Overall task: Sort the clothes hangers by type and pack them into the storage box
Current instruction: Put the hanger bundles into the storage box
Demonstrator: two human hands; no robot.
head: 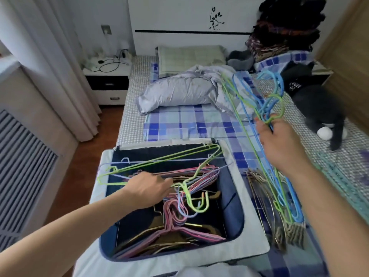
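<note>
- Box (235, 220): navy inside, pale grey rim.
- Hangers in box (191, 176): pink, lilac, lime green, brass.
- Held hangers (267, 108): blue and green.
- Sheet (189, 122): blue-white check.
- Pillow (189, 56): green plaid.

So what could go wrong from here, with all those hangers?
The right hand holds a blue and green bunch by the hooks; its long ends trail over the metal hangers on the bed and could snag them. In the box, the left hand reaches into pink hangers with green ones lying across: hooks may tangle, mixing types.
</note>
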